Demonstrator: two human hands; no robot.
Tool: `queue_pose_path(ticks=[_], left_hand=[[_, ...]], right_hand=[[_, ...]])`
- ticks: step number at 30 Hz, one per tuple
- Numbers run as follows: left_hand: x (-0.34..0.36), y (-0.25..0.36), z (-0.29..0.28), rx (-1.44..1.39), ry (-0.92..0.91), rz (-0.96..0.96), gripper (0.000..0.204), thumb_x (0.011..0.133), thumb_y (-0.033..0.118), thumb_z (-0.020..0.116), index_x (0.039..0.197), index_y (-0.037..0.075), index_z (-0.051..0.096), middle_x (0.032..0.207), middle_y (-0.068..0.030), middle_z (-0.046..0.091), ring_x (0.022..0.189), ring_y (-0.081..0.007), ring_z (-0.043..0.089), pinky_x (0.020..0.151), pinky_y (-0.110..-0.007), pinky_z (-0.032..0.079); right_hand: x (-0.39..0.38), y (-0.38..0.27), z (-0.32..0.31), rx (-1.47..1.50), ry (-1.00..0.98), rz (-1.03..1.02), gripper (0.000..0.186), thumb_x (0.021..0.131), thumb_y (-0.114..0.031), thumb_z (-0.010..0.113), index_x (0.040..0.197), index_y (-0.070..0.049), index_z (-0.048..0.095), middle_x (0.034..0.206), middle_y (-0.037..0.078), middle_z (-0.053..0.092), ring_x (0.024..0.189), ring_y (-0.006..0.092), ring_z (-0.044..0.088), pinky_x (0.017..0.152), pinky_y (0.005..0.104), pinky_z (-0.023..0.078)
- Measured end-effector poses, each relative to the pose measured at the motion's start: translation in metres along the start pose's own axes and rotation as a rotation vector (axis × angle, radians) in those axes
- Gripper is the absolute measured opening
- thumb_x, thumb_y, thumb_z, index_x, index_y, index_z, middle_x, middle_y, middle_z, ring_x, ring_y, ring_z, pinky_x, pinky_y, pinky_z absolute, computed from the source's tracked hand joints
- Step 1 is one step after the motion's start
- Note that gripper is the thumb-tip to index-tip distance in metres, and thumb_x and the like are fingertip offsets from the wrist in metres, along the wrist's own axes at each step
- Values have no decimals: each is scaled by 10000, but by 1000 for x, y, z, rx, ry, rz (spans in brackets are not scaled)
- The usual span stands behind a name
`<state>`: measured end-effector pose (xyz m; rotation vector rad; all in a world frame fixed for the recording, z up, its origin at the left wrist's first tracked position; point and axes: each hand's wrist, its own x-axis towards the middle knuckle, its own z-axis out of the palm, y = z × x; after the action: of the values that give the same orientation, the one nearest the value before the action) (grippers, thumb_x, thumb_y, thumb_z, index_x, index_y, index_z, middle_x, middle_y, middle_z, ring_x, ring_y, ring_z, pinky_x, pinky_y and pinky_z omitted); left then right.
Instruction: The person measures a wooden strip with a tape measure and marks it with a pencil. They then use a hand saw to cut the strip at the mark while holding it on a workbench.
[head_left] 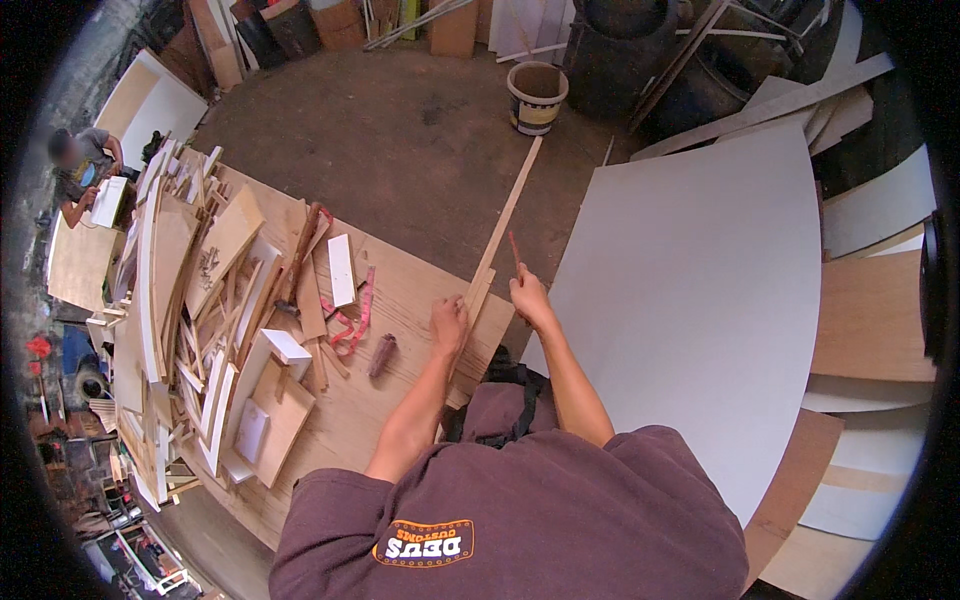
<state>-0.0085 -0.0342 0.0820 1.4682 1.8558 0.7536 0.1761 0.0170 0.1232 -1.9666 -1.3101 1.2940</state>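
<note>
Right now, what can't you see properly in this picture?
All in the head view:
Red stick: lower end hidden in the right hand; too thin to tell what it is.
Left hand: palm hidden by the hand itself.
Bits on the board: too small to name.
Scraps: lower ones covered by those on top.
White sheet: partly behind the shirt.

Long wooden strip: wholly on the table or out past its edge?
Out past it: the strip runs beyond the table, far end over the floor.
</note>
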Motion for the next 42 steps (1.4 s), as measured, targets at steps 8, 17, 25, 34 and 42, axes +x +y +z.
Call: queue_pose_path(ticks=[8,17,25,34,42], left_hand=[[-10,-22,2,28,-59,127,376,812,223,694,1139,46,642,1008,-173,598,968,-345,596,835,-418,483],[-6,-13,10,115,-104,158,414,782,266,728,1117,46,623,1010,-168,594,972,-357,583,825,-438,482],[0,-15,35,415,65,338,315,911,241,565,1169,64,602,1249,-155,523,1235,-321,456,1065,-471,315],[-2,-54,57,414,87,419,415,899,237,572,1303,145,546,1388,-95,449,1335,-328,361,1083,-509,287],[-1,-53,48,448,66,384,448,864,226,597,1304,153,553,1386,-92,449,1353,-306,352,1085,-495,291]], right_hand=[[-13,5,18,-13,-23,18,544,876,-179,496,1383,11,444,1018,274,613,913,383,618,800,461,483],[-6,12,26,39,56,48,334,853,-144,520,1080,85,607,946,302,669,930,445,659,806,479,516],[-11,-16,38,179,-65,121,258,829,-145,546,845,97,634,634,246,643,539,337,675,517,421,537],[-18,-11,55,-182,59,-2,323,900,-124,457,1061,123,590,900,369,629,879,500,635,725,508,505],[-36,-40,45,-93,40,-25,307,903,-150,496,983,125,604,916,377,608,964,521,590,792,538,485]])
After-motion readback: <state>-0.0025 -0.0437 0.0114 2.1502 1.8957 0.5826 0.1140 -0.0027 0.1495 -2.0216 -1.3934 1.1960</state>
